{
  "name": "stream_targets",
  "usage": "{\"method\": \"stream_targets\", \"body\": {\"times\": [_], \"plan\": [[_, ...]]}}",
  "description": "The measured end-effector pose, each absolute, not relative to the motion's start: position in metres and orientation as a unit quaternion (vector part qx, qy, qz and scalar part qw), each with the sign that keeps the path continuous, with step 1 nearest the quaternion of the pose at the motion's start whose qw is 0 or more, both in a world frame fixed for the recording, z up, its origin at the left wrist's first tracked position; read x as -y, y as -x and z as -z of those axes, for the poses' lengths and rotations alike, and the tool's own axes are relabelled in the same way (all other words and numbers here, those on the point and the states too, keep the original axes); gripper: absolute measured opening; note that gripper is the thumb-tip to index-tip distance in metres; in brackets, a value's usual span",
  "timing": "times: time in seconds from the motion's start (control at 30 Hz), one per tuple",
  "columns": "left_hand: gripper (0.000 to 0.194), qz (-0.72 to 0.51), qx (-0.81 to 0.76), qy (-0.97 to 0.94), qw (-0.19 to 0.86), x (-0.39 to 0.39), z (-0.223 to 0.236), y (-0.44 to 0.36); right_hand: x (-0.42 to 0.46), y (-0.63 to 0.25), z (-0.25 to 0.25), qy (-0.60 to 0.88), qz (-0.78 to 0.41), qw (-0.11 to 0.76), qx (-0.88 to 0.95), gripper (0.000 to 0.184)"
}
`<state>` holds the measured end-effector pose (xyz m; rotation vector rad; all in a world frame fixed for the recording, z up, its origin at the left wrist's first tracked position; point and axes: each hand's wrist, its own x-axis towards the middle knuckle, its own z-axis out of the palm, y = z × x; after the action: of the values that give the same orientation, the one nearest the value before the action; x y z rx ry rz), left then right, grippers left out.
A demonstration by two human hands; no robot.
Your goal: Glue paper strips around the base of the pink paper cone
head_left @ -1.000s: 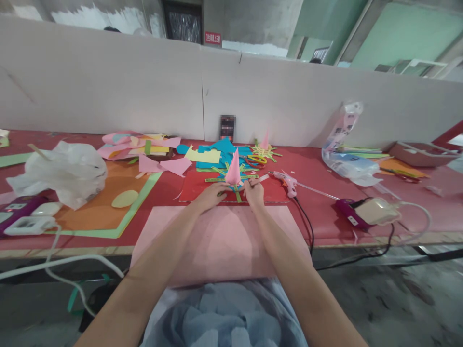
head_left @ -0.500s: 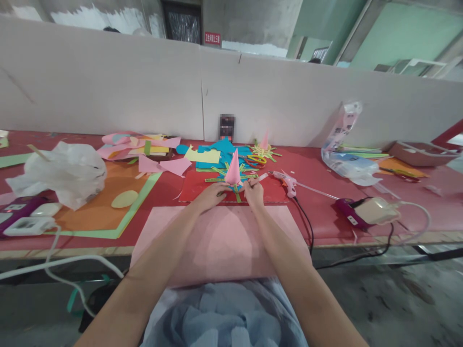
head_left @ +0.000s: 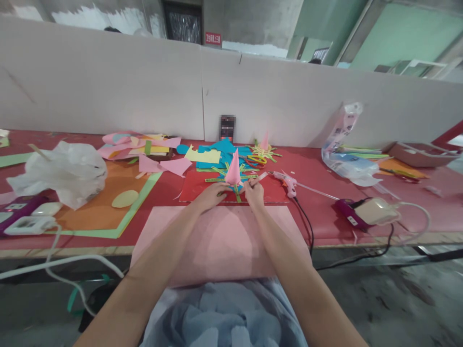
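Note:
A pink paper cone [head_left: 233, 168] stands upright on a red sheet [head_left: 271, 192], with green paper strips [head_left: 217, 180] fanned out around its base. My left hand [head_left: 210, 195] rests at the cone's base on the left, fingers curled against the strips. My right hand [head_left: 254, 191] sits at the base on the right, pinching a thin pale paper strip [head_left: 263, 177] that sticks up to the right. A large pink sheet [head_left: 220, 241] lies under my forearms at the table's front edge.
A pink glue gun [head_left: 287, 181] with a black cord lies right of my hands. Blue, yellow and pink paper scraps [head_left: 213, 152] and a second small cone [head_left: 264, 143] lie behind. A crumpled plastic bag [head_left: 61, 171] sits left, a power strip [head_left: 365, 212] right.

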<state>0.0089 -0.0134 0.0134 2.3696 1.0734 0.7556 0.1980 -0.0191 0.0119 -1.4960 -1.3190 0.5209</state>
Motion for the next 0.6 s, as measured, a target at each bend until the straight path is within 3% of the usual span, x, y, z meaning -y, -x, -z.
{"method": "stream_targets", "body": {"times": [0.6], "plan": [[0.034, -0.274, -0.388, -0.852, 0.218, 0.0118, -0.0114, -0.0083, 0.0193, -0.1976, -0.0123, 0.625, -0.216, 0.525, 0.535, 0.023]]}}
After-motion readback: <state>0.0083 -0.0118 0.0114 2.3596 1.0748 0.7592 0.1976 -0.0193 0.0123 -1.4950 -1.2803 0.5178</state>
